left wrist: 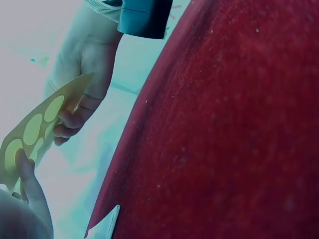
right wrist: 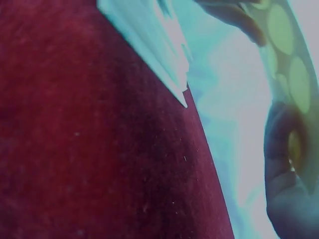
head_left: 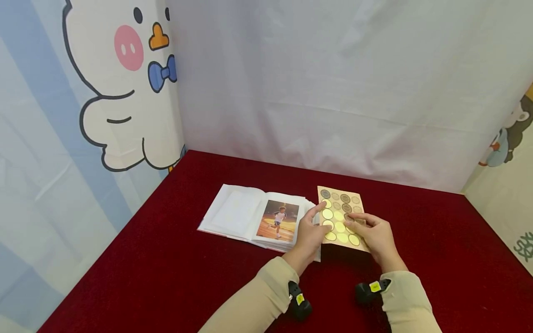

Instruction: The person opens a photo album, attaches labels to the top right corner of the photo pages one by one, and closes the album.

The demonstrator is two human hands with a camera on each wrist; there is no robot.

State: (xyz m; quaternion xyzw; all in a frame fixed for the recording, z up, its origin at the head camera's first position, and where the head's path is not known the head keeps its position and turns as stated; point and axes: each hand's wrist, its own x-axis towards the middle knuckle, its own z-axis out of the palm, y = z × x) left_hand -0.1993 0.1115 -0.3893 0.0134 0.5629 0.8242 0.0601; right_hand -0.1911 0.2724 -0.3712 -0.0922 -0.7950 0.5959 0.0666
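A tan sticker sheet (head_left: 334,221) is held up over the table between both hands. Printed brown round stickers (head_left: 345,198) show in its upper rows, and plain yellow circles (head_left: 342,237) fill the lower part. At the sheet's left edge my left hand (head_left: 307,235) grips it, thumb on the front, as the left wrist view also shows on the sheet (left wrist: 20,130). My right hand (head_left: 380,237) holds the right side, with thumb and index finger close together over a circle; whether they pinch a sticker I cannot tell.
An open white album (head_left: 233,210) lies left of the sheet, with a photo (head_left: 278,220) of a running child on its right page. Dark red cloth (head_left: 166,273) covers the table. White curtain (head_left: 333,92) hangs behind, and a printed cartoon duck (head_left: 120,101) at the left.
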